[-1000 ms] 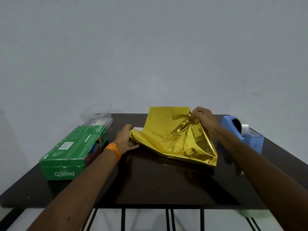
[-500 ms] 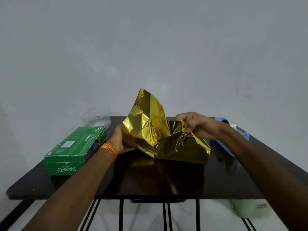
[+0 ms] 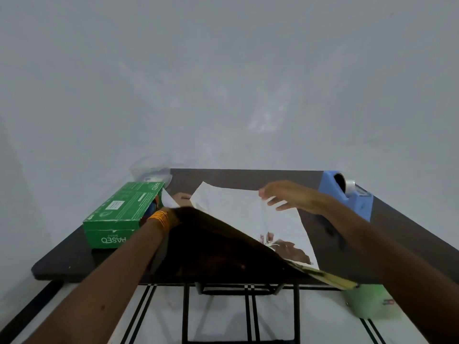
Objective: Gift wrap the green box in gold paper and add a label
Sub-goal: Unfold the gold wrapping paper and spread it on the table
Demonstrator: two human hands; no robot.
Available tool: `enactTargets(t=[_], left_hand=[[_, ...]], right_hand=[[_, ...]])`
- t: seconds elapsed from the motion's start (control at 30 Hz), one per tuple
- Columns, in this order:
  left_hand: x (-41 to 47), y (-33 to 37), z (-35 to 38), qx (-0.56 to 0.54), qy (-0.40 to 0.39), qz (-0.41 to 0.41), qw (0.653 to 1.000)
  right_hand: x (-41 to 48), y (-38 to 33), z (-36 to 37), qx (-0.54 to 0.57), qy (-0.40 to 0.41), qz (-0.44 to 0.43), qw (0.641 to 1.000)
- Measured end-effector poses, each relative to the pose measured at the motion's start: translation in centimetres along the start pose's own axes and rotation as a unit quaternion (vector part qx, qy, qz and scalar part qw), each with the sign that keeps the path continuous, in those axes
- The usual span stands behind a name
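- Two hands over the dark surface (image 3: 409, 234), gold paper (image 3: 248, 219) spread between them, silvery side up, near part lifted and in shadow
- My left hand (image 3: 182, 197) mostly hidden behind the sheet's left edge; cannot tell how its fingers sit
- My right hand (image 3: 285, 196) at the far edge, fingers (image 3: 269, 201) spread apart, just above the sheet
- Green box (image 3: 119, 214) lies left, just beside my left wrist
- Blue tape dispenser (image 3: 347, 194) far right
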State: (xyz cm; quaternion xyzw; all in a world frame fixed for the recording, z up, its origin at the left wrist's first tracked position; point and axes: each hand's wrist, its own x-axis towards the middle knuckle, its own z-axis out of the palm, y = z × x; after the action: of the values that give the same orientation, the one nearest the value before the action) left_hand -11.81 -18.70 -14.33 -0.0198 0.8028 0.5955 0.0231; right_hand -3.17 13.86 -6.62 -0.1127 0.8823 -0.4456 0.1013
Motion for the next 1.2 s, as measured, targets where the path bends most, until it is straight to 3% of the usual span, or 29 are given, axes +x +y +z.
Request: enactTargets(t=[0.07, 0.2, 0.4, 0.53, 0.77, 0.9, 1.07, 1.2], left_hand=[[-0.6, 0.4, 0.3, 0.039, -0.004, 0.022, 0.999], [-1.7, 1.2, 1.1, 0.080, -0.005, 0.053, 0.995], [-1.1, 1.0, 1.6, -0.008, -0.003, 0.045, 0.999], [-0.1, 1.3, 2.1, -0.002, 0.028, 0.030, 0.999], [2.2, 2.0, 2.5, -0.059, 0.007, 0.008, 0.998], [3.9, 2.6, 3.2, -0.065, -0.011, -0.002, 0.998], [5.7, 1.6, 4.2, -0.029, 0.061, 0.041, 0.997], [6.7, 1.0, 4.8, -0.033, 0.111, 0.066, 0.991]], right_hand=[[1.2, 1.7, 0.6, -0.149, 0.019, 0.009, 0.989], [2.8, 4.9, 1.6, -0.234, 0.014, 0.046, 0.971], [4.9, 6.8, 2.5, -0.265, 0.031, 0.075, 0.961], [6.5, 8.1, 2.5, -0.267, 0.058, 0.068, 0.959], [8.3, 8.7, 2.4, -0.291, 0.181, 0.022, 0.939], [9.3, 9.0, 1.6, -0.242, 0.145, 0.048, 0.958], [10.5, 9.7, 0.8, -0.266, 0.205, 0.044, 0.941], [11.6, 9.9, 0.4, -0.279, 0.153, 0.066, 0.946]])
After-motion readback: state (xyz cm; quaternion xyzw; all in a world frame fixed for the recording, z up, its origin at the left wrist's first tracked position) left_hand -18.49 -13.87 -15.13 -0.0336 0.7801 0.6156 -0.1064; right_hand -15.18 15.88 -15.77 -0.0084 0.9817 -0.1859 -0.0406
